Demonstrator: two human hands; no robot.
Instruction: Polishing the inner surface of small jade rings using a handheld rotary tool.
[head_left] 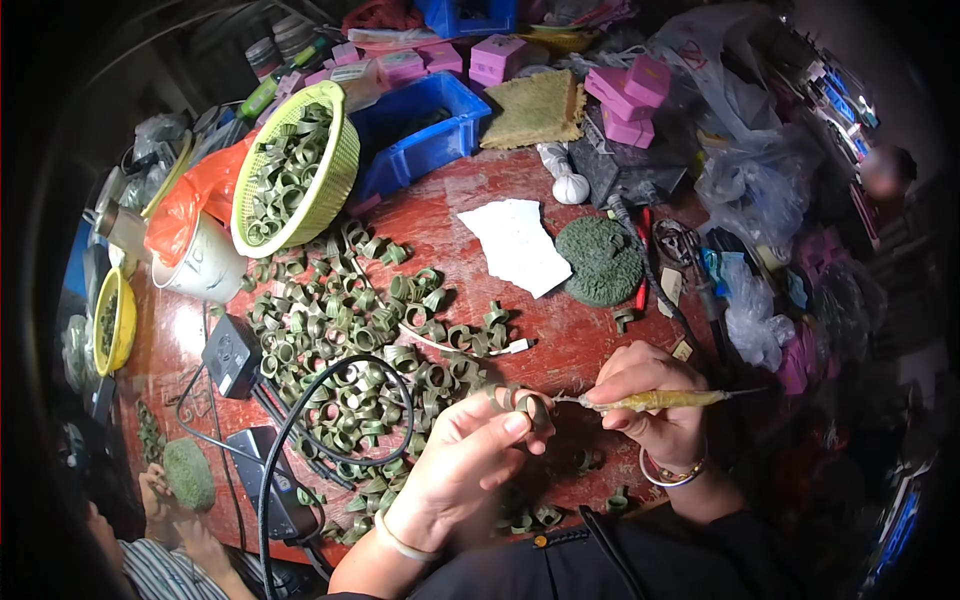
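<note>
My left hand (465, 455) pinches a small dull-green ring (540, 408) between thumb and fingers, just above the near part of the table. In my right hand (655, 390) is a slim pen-like tool (690, 398) with a yellow wrapped handle, gripped like a pencil. Its thin tip points left and comes up close to the ring; whether they touch I cannot tell. A heap of similar green rings (330, 370) spreads over the red table (450, 215) left of my hands. A few more rings lie close to my body, partly hidden under my hands.
Black cables (265, 500) loop through the heap beside two dark boxes (232, 355). A yellow-green basket (340, 195) of rings, a blue bin (430, 160), white paper (515, 245) and a round green pad (600, 262) lie beyond. At lower left, another person's hands (160, 505) hold a green disc.
</note>
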